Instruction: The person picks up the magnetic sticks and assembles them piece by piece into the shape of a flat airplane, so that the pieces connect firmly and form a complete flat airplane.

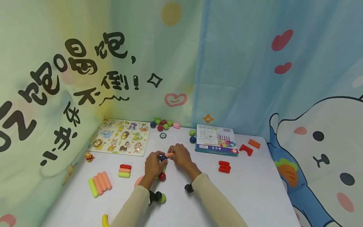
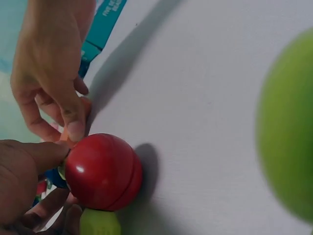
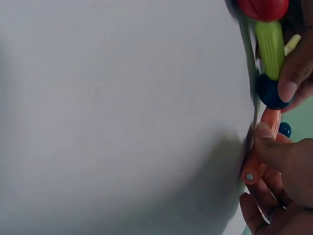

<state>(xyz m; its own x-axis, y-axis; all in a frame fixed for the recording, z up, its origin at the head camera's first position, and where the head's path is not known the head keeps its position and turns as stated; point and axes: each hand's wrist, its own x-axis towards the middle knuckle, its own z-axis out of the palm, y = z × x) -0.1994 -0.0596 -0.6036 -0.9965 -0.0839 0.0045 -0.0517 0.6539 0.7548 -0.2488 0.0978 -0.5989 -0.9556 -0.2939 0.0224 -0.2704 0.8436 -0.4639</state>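
A small chain of magnetic pieces is partly built, as far as the pictures show: a red ball point(image 1: 162, 176) sits on the white tabletop point(image 1: 255, 189), a green rod point(image 3: 269, 41) rises from it, and a dark blue ball point(image 1: 163, 158) caps that rod. An orange rod point(image 3: 261, 147) is being held against the blue ball, so this joint looks in progress, not finished. Much is left loose around the blue ball: a row of pink and green rods point(image 1: 100, 183) far to its left, a short stack of rods point(image 1: 125, 170) nearer on the left, red rods point(image 1: 224, 166) to its right, a cluster of balls point(image 1: 161, 124) behind it by the curtain, and two more balls beside the blue box point(image 1: 216, 143) behind and to its right. An animal puzzle board point(image 1: 122, 137) lies behind and left.

The left hand point(image 1: 153, 164) comes in from below the blue ball, its grip clamped on that ball, thumb and fingers curled round it. The right hand point(image 1: 179, 155) meets it from the right, its grip pinched on the orange rod, thumb on top. Both forearms, in beige sleeves, angle inward toward the ball, with wrists held low over the tabletop
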